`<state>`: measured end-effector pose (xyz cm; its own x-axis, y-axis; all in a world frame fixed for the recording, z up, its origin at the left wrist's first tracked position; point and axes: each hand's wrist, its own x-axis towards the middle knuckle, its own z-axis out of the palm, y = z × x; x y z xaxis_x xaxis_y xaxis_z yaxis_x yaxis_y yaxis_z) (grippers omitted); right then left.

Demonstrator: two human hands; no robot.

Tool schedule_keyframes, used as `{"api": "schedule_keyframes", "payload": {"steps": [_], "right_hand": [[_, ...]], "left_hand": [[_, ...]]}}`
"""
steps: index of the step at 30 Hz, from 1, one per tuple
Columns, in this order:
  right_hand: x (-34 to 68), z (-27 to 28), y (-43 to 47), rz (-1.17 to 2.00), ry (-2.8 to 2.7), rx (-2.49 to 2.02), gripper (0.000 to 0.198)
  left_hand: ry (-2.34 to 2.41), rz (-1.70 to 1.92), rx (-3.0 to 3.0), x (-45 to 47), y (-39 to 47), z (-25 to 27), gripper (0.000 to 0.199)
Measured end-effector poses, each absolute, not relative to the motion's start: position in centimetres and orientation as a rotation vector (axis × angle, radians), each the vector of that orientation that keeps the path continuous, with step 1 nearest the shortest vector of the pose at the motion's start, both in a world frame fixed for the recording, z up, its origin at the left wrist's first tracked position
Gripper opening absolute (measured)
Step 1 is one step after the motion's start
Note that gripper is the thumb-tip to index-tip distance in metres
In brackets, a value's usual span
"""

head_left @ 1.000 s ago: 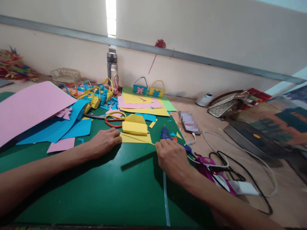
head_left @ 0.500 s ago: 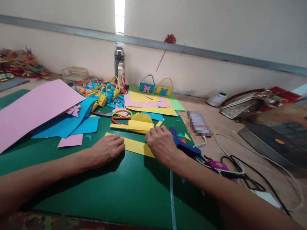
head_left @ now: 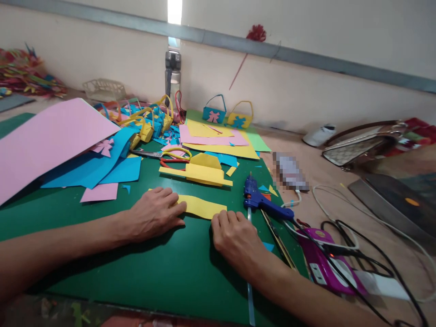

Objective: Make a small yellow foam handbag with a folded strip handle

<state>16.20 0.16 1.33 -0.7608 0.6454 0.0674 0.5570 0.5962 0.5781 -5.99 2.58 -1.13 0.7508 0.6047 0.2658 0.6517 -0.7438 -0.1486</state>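
Note:
A yellow craft strip (head_left: 201, 208) lies slightly wavy on the green table (head_left: 163, 277). My left hand (head_left: 157, 211) is closed over its left end, the thumb toward me. At the strip's right end, the curled fingers of my right hand (head_left: 236, 238) grip the near corner; their tips are hidden. Just beyond lies a folded yellow piece (head_left: 205, 174) with side tabs and a raised flap. Behind it are scissors (head_left: 175, 156) with red and yellow handles. To the right rests a blue glue gun (head_left: 262, 200), a clear glue stick (head_left: 250, 299) running out of it toward me.
Pink sheets (head_left: 57, 141) and blue sheets (head_left: 85, 170) lie at left. Small paper bags (head_left: 146, 131) are heaped behind; two finished bags (head_left: 214, 111) stand against the wall. A phone (head_left: 290, 171), a purple power strip (head_left: 320, 254) with cables and a handbag (head_left: 364, 143) are at right.
My right hand has shifted toward me and off the folded yellow piece, down to the strip's right end. The view has tilted a little, showing more of the glue gun and power strip.

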Motion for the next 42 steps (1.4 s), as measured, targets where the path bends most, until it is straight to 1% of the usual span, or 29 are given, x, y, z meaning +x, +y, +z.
{"api": "schedule_keyframes", "payload": {"steps": [4,7,9,12,14,15,17,19,21,23,26,31,33,35,38,40,42], "right_hand": [[16.3,1.9,0.2,0.951,2.778,1.052,0.017],[16.7,2.5,0.8,0.961,2.841,1.079,0.02],[17.4,3.0,1.4,0.993,2.878,1.163,0.022],[18.9,4.0,2.5,1.092,2.873,1.432,0.024],[19.9,4.6,3.1,1.088,2.854,1.603,0.021],[20.3,4.9,3.3,1.054,2.872,1.67,0.019],[20.8,5.1,3.5,0.944,2.896,1.753,0.018],[20.8,5.1,3.5,0.88,2.897,1.791,0.019],[20.6,5.0,3.4,0.86,2.881,1.808,0.021],[20.6,4.9,3.3,0.855,2.871,1.831,0.022],[20.9,5.0,3.5,0.815,2.893,1.877,0.022],[21.4,4.9,3.7,0.791,2.909,1.886,0.022],[21.5,4.8,3.6,0.793,2.899,1.884,0.022],[21.7,4.8,3.5,0.812,2.912,1.871,0.022],[21.8,5.0,3.4,0.856,2.955,1.827,0.022],[21.8,5.1,3.2,0.879,2.974,1.802,0.022],[21.6,5.1,3.1,0.893,2.995,1.78,0.021]], "left_hand": [[-0.948,-0.316,-2.687,-5.4,2.7,-1.2,0.014],[-0.911,-0.316,-2.701,-5.2,3.3,-1.1,0.018],[-0.952,-0.432,-2.64,-5.4,3.5,-0.5,0.018],[-1.051,-0.729,-2.483,-5.9,2.6,0.7,0.021],[-1.001,-0.831,-2.569,-5.9,1.1,1.4,0.023],[-0.901,-0.781,-2.723,-5.7,0.2,1.6,0.024],[-0.549,-0.628,-3.104,-4.9,-1.6,1.5,0.025],[-0.392,-0.413,-3.354,-3.8,-2.8,1.2,0.035],[-0.26,-0.271,-3.454,-2.6,-3.1,0.6,0.048],[-0.206,-0.22,-3.459,-1.5,-2.7,0.2,0.056],[-0.274,-0.197,-3.441,-0.3,-1.1,-0.2,0.065],[-0.604,-0.115,-3.345,-0.8,2.5,-1.1,0.07],[-0.828,-0.087,-3.216,-2.4,3.4,-1.8,0.073],[-1.156,-0.061,-3.021,-4.6,3.4,-2.7,0.075],[-1.535,-0.092,-2.701,-7.5,0.8,-3.5,0.074],[-1.515,-0.14,-2.675,-8.0,-1.6,-3.4,0.074],[-1.227,-0.095,-2.919,-7.1,-3.2,-2.8,0.074]]}}
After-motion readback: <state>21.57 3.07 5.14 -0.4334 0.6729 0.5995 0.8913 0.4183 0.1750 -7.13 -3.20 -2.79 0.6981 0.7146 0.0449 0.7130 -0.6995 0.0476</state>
